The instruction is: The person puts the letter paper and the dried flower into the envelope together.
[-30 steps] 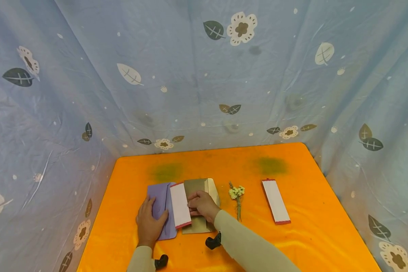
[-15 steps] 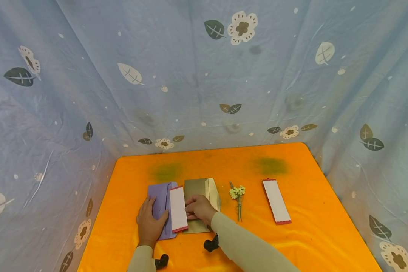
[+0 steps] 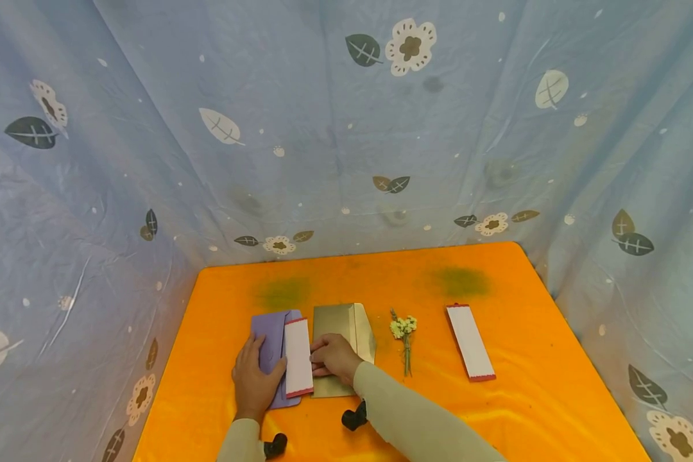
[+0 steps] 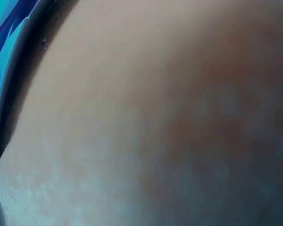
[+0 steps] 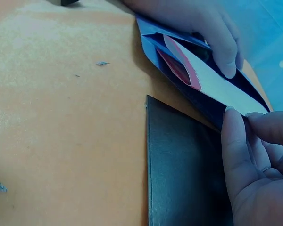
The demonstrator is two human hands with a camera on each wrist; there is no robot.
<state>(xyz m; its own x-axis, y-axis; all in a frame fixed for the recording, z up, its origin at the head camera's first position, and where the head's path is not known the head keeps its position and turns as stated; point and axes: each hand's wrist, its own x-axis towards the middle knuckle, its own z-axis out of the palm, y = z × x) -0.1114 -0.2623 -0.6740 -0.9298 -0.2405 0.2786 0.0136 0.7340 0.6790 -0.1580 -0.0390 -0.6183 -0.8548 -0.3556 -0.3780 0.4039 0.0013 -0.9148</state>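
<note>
The purple envelope (image 3: 267, 330) and white card (image 3: 298, 359) look like matt paper, the gold envelope (image 3: 332, 319) glossy, the worktop (image 3: 525, 417) shiny cloth.

left arm: long, plain, pale beige sleeve (image 3: 239, 443) down to the wrist | left wrist: small black device (image 3: 276, 445), rounded, knob-like | right arm: matching beige sleeve (image 3: 418, 414) | right wrist: similar black knob (image 3: 353, 417) beside the cuff | left grip (image 3: 256, 378), right grip (image 3: 333, 356): bare
</note>
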